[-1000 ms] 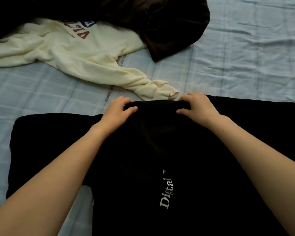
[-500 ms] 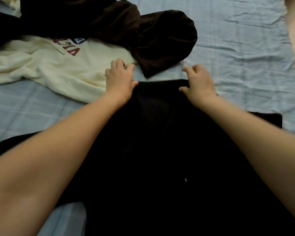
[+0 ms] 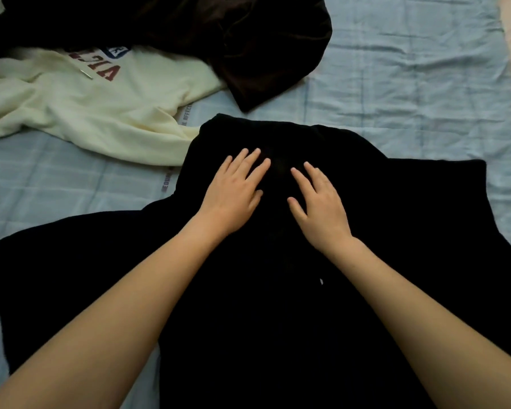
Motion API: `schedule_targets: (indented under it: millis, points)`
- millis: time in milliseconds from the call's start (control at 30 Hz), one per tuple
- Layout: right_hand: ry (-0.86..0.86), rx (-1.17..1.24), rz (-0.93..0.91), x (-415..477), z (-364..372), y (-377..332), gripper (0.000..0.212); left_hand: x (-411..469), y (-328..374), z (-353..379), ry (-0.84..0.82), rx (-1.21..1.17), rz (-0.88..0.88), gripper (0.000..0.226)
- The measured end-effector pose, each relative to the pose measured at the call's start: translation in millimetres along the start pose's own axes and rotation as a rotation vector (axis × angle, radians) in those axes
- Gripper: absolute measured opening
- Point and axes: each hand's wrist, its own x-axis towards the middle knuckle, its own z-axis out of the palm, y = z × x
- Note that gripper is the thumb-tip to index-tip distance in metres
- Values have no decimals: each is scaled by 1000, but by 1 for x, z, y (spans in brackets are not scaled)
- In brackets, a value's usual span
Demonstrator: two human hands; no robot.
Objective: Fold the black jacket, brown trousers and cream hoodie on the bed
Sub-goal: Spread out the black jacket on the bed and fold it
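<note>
The bed [image 3: 396, 69], covered in a pale blue checked sheet with creases, fills the whole view and carries all three garments. The black jacket [image 3: 381, 231] is the largest of them and serves as the landmark: it lies spread flat across the near part of the bed, its sleeves reaching out to both sides and its top part laid out flat toward the far side. Beyond the jacket's far left edge lies the cream hoodie [image 3: 101, 113], rumpled, with red lettering on its chest; one part of it touches or slips under the jacket's edge. The brown trousers [image 3: 263, 45] sit bunched beyond the jacket's top, overlapping the far edge of the hoodie and separated from the jacket by a narrow strip of sheet. Both bare forearms reach across the jacket from the near side. The left hand [image 3: 233, 190] rests palm down on the jacket's upper middle, fingers straight and slightly fanned. The right hand [image 3: 319, 202] lies flat just beside it, fingers spread likewise, gripping nothing.
</note>
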Motion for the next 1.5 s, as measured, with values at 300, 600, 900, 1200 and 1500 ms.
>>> schedule_targets:
  millis: [300,600,900,1200,1500]
  points:
    - [-125,90,359,-89,12,-60,43,-122,87,21,39,-1059,-713,31]
    - [235,461,594,-99,-14,15,6,-134,117,27,28,-1053,-770,24]
    - [34,493,450,-154,-10,6,81,-134,163,41,16,-997,-792,77]
    - [-62,803,345,-174,-48,37,81,-140,179,49,84,-1035,-716,19]
    - [-559,839,303,-202,-97,82,63,-169,182,36,116,-1169,-659,40]
